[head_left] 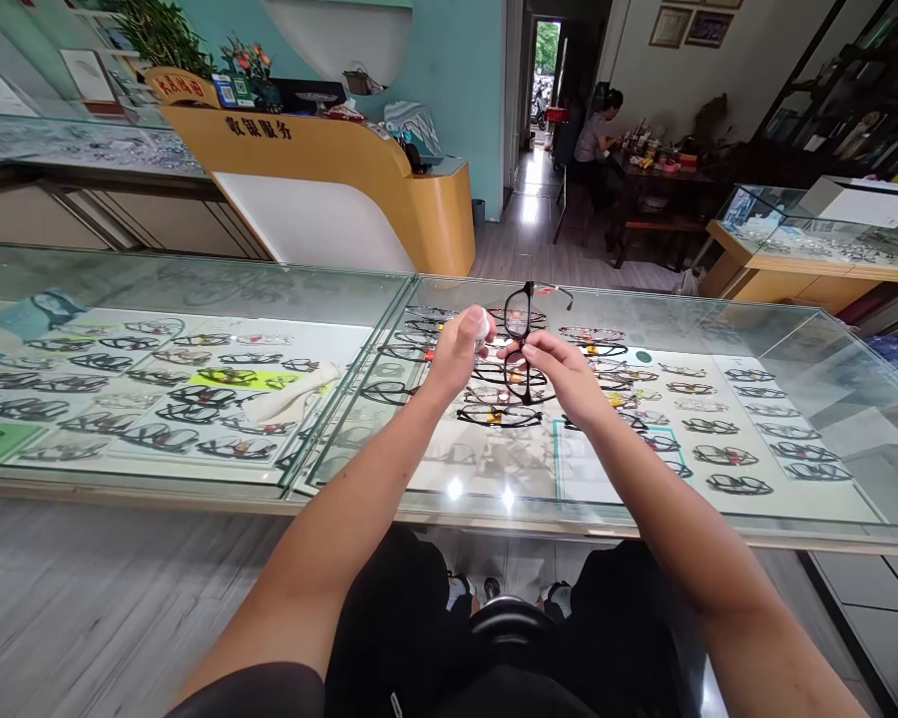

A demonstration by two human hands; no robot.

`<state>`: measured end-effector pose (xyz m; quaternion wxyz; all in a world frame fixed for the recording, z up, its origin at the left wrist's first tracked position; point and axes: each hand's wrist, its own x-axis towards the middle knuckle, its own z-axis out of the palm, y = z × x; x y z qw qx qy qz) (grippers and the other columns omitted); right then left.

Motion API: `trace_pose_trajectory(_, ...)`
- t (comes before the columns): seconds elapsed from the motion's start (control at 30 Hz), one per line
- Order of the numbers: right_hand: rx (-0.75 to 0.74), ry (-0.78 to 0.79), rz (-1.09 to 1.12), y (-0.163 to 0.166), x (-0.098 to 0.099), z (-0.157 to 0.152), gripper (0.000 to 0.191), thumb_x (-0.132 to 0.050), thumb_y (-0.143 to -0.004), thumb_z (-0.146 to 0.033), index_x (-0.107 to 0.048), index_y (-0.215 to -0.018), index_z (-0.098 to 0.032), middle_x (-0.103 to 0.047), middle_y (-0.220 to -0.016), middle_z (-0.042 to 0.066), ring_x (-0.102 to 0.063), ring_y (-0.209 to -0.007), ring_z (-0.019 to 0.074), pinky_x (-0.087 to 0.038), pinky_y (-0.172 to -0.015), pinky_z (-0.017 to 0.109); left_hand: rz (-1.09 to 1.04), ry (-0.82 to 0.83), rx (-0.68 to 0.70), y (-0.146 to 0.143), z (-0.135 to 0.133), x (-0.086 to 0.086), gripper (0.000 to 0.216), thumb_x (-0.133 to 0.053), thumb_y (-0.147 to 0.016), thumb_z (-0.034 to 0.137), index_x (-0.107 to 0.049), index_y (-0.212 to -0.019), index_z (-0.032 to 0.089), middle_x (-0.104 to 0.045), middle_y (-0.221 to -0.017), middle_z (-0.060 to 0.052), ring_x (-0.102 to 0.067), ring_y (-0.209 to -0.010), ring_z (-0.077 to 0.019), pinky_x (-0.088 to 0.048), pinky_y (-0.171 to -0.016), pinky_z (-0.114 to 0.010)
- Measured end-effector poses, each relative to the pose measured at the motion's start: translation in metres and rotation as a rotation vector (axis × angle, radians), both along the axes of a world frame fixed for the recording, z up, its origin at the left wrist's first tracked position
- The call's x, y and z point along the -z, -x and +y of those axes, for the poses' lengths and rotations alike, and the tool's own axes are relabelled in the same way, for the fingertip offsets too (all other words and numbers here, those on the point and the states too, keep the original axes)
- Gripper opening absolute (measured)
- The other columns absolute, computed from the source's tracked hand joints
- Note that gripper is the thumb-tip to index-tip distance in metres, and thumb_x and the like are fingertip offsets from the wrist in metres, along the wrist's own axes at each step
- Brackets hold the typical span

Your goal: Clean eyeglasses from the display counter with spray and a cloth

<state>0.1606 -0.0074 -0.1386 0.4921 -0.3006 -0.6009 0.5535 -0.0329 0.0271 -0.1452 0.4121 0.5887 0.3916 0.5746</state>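
Observation:
My left hand (456,349) is closed around a small white bottle-like object (483,329); the fingers hide most of it. My right hand (565,374) pinches a pair of black-framed eyeglasses (519,317) near the bridge. The glasses are turned on end, one lens above the other, with a temple arm reaching out to the upper right. Both hands are above the glass display counter (486,504), the white object just left of the lenses. Several rows of eyeglasses (500,415) show beneath the hands.
A pale cloth (291,394) lies on the left part of the counter. Beyond stands a curved wooden cashier desk (329,150). Another display case (830,239) is at the far right. A person (597,140) sits at a dark table in the back. My legs are close to the counter's front edge.

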Motion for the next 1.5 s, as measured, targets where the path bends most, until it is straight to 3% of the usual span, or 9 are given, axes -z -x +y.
trace_pose_trajectory(0.43, 0.110, 0.107, 0.206, -0.006, -0.008, 0.010, 0.040, -0.084, -0.083, -0.063, -0.072, -0.089, -0.025, -0.084, -0.110, 0.008, -0.075, -0.119, 0.0279, -0.061, -0.094, 0.038, 0.333, -0.144, -0.020, -0.002, -0.007, 0.004, 0.068, -0.051, -0.092, 0.088, -0.058, -0.079, 0.022, -0.055, -0.075, -0.002, -0.050, -0.071, -0.0184, -0.041, -0.068, -0.035)
trace_pose_trajectory(0.73, 0.086, 0.086, 0.223, -0.009, -0.005, 0.011, 0.036, -0.081, -0.089, -0.059, -0.078, -0.097, -0.024, -0.085, -0.112, 0.007, -0.077, -0.110, 0.0248, -0.062, -0.093, 0.036, 0.128, -0.152, -0.020, 0.008, 0.005, 0.000, 0.076, -0.053, -0.086, 0.098, -0.061, -0.083, 0.022, -0.059, -0.086, -0.005, -0.057, -0.079, -0.0200, -0.054, -0.074, -0.035)
trace_pose_trajectory(0.83, 0.093, 0.078, 0.213, -0.010, -0.006, 0.011, 0.037, -0.080, -0.089, -0.060, -0.077, -0.096, -0.024, -0.086, -0.110, 0.007, -0.077, -0.109, 0.0251, -0.062, -0.091, 0.036, 0.005, -0.140, -0.146, 0.032, 0.024, -0.001, 0.068, -0.063, -0.086, 0.090, -0.061, -0.088, 0.023, -0.061, -0.090, -0.005, -0.060, -0.082, -0.0194, -0.057, -0.078, -0.034)
trace_pose_trajectory(0.93, 0.111, 0.080, 0.189, -0.010, -0.007, 0.011, 0.038, -0.081, -0.087, -0.062, -0.076, -0.095, -0.025, -0.086, -0.110, 0.008, -0.077, -0.112, 0.0266, -0.063, -0.091, 0.038, -0.043, -0.155, -0.406, 0.067, 0.047, 0.001, 0.045, -0.074, -0.092, 0.065, -0.060, -0.095, 0.023, -0.061, -0.089, -0.003, -0.060, -0.084, -0.0184, -0.054, -0.084, -0.033)
trace_pose_trajectory(1.03, 0.120, 0.075, 0.174, -0.010, -0.007, 0.011, 0.037, -0.080, -0.088, -0.061, -0.075, -0.096, -0.025, -0.086, -0.113, 0.008, -0.077, -0.115, 0.0269, -0.063, -0.093, 0.039, -0.115, -0.117, -0.676, 0.104, 0.069, 0.003, 0.022, -0.074, -0.093, 0.034, -0.058, -0.100, 0.022, -0.059, -0.097, -0.003, -0.059, -0.092, -0.0196, -0.051, -0.094, -0.035)
trace_pose_trajectory(1.13, 0.123, 0.074, 0.181, -0.011, -0.005, 0.011, 0.034, -0.079, -0.089, -0.058, -0.075, -0.097, -0.025, -0.086, -0.113, 0.008, -0.077, -0.114, 0.0261, -0.063, -0.092, 0.037, -0.205, -0.005, -0.870, 0.136, 0.084, 0.007, 0.022, -0.069, -0.093, 0.023, -0.052, -0.107, 0.023, -0.058, -0.103, -0.004, -0.061, -0.100, -0.0225, -0.050, -0.101, -0.037)
trace_pose_trajectory(1.27, 0.137, 0.075, 0.168, -0.012, -0.004, 0.012, 0.035, -0.080, -0.089, -0.058, -0.074, -0.096, -0.025, -0.086, -0.113, 0.009, -0.077, -0.113, 0.0263, -0.063, -0.092, 0.038, -0.283, 0.106, -0.955, 0.167, 0.093, 0.019, 0.032, -0.068, -0.090, 0.018, -0.045, -0.109, 0.025, -0.058, -0.107, -0.004, -0.064, -0.103, -0.0220, -0.051, -0.104, -0.038)
trace_pose_trajectory(1.4, 0.141, 0.077, 0.155, -0.013, -0.004, 0.012, 0.035, -0.080, -0.087, -0.059, -0.073, -0.094, -0.025, -0.085, -0.116, 0.010, -0.076, -0.117, 0.0276, -0.063, -0.092, 0.039, -0.106, 0.248, -0.994, 0.184, 0.095, 0.036, 0.028, -0.062, -0.090, 0.018, -0.039, -0.104, 0.025, -0.057, -0.108, -0.004, -0.061, -0.102, -0.0177, -0.050, -0.100, -0.034)
trace_pose_trajectory(1.5, 0.144, 0.083, 0.152, -0.013, -0.005, 0.011, 0.036, -0.081, -0.086, -0.059, -0.070, -0.090, -0.025, -0.085, -0.117, 0.010, -0.075, -0.119, 0.0283, -0.063, -0.092, 0.040, 0.042, 0.260, -0.917, 0.191, 0.093, 0.045, 0.028, -0.064, -0.089, 0.023, -0.038, -0.097, 0.026, -0.055, -0.098, -0.002, -0.058, -0.101, -0.0176, -0.049, -0.097, -0.035)
